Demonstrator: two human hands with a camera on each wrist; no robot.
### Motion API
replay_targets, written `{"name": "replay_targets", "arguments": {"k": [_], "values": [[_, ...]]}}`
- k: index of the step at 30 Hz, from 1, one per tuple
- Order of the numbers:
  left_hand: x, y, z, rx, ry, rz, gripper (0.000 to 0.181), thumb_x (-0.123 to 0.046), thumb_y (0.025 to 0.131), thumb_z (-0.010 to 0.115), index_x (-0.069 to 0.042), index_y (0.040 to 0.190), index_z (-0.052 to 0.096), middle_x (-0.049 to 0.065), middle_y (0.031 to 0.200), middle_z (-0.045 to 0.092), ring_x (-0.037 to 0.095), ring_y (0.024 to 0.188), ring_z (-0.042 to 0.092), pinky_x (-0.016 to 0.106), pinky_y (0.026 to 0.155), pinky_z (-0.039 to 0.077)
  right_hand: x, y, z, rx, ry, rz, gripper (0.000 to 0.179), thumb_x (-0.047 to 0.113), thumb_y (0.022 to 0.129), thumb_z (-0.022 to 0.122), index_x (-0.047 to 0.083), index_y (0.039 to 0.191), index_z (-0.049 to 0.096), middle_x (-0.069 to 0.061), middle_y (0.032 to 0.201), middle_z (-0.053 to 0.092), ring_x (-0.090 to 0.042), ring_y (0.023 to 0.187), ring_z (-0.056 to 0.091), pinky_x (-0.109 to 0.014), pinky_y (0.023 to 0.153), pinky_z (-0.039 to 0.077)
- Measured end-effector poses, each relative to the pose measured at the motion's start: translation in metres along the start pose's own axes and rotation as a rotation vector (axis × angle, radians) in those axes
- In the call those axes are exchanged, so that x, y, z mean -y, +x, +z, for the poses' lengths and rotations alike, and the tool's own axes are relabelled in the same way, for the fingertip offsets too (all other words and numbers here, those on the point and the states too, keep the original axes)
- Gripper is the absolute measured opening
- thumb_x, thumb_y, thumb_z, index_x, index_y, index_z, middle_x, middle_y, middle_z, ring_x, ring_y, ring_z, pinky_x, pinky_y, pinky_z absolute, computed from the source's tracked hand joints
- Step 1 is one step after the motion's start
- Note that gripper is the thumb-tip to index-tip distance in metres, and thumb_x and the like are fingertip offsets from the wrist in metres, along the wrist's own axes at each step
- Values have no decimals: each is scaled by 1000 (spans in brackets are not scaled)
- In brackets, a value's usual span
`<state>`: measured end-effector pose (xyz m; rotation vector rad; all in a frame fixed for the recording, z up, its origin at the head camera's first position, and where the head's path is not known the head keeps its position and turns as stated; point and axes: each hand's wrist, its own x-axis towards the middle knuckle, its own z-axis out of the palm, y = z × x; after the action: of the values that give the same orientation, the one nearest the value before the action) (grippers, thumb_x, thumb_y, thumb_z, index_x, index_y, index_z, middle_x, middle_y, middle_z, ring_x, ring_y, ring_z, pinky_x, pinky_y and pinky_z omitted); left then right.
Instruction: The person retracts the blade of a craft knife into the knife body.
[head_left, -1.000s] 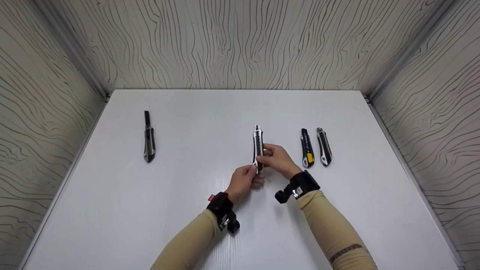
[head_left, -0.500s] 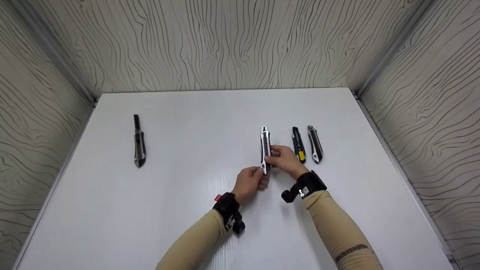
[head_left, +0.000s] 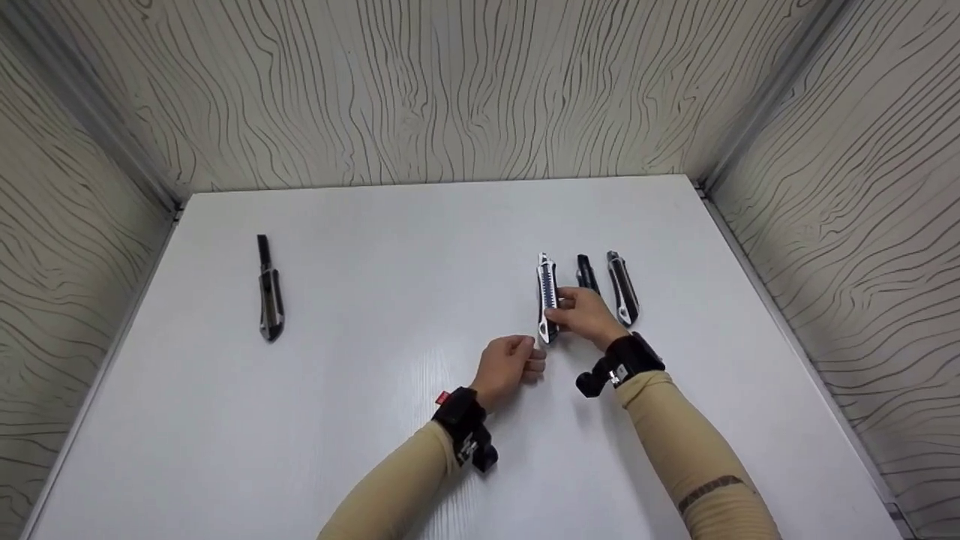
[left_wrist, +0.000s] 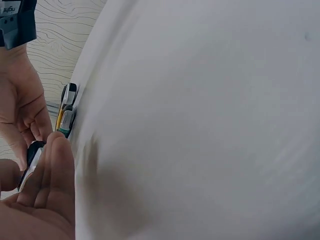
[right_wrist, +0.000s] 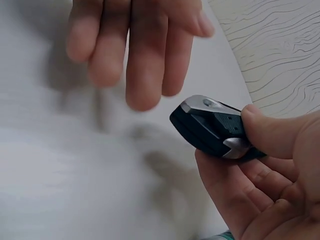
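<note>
A silver-and-black utility knife (head_left: 547, 289) is pinched between the thumb and fingers of my right hand (head_left: 590, 315), with its nose toward the back wall. In the right wrist view the tail end of the utility knife (right_wrist: 207, 130) faces my left hand. My left hand (head_left: 508, 367) is just below that end, apart from it in the right wrist view, with relaxed fingers (right_wrist: 145, 75) that hold nothing. Partly behind my right hand lies a black utility knife (head_left: 586, 271), its yellow part visible in the left wrist view. Beside it lies another silver-and-black utility knife (head_left: 622, 289).
A further dark utility knife (head_left: 271, 304) with its black front end extended lies at the left on the white table (head_left: 360, 300). Wood-grain panels (head_left: 450, 90) stand behind the table and at both sides.
My right hand has moved right with the utility knife, toward the two lying knives. My left hand, which was gripping the knife's lower end, has let go. The head view has shifted slightly.
</note>
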<state>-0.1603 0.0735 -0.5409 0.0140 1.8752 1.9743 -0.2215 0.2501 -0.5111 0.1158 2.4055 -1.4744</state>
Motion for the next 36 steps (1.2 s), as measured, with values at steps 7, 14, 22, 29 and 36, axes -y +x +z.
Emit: {"name": "replay_targets", "arguments": {"k": [7, 14, 22, 29, 36], "values": [[2, -1, -10, -29, 39, 11, 34, -18, 103, 48, 8, 120, 61, 18, 100, 73, 21, 86, 73, 32, 76, 61, 3, 8, -2, -39, -249, -19, 47, 15, 90, 67, -6, 131, 55, -24, 109, 69, -16, 79, 66, -23, 69, 54], [1, -4, -19, -46, 32, 19, 36, -20, 103, 48, 9, 122, 59, 17, 103, 73, 23, 90, 73, 32, 77, 61, 10, 12, 2, -134, -428, -19, 49, 20, 88, 69, -6, 129, 58, -24, 111, 69, -31, 95, 65, -37, 82, 53], [5, -5, -27, -56, 49, 23, 36, -21, 103, 48, 8, 120, 60, 15, 101, 74, 16, 85, 73, 31, 76, 61, 15, 17, 9, -234, -494, 32, 37, 22, 87, 69, -5, 112, 68, -20, 103, 71, -31, 91, 64, -42, 84, 51], [6, -5, -29, -51, 44, 9, 38, -23, 102, 48, 8, 121, 61, 13, 101, 74, 16, 85, 73, 30, 77, 60, 9, 17, 13, -323, -586, 15, 19, 20, 86, 66, 4, 76, 63, -9, 71, 62, -23, 65, 55, -30, 55, 38], [1, -6, -32, -42, 67, 6, 37, -22, 103, 49, 7, 123, 60, 14, 103, 74, 19, 88, 73, 31, 78, 60, 7, 13, 15, -351, -601, 45, 33, 22, 90, 61, 0, 115, 65, -20, 110, 68, -39, 98, 65, -49, 81, 53]]}}
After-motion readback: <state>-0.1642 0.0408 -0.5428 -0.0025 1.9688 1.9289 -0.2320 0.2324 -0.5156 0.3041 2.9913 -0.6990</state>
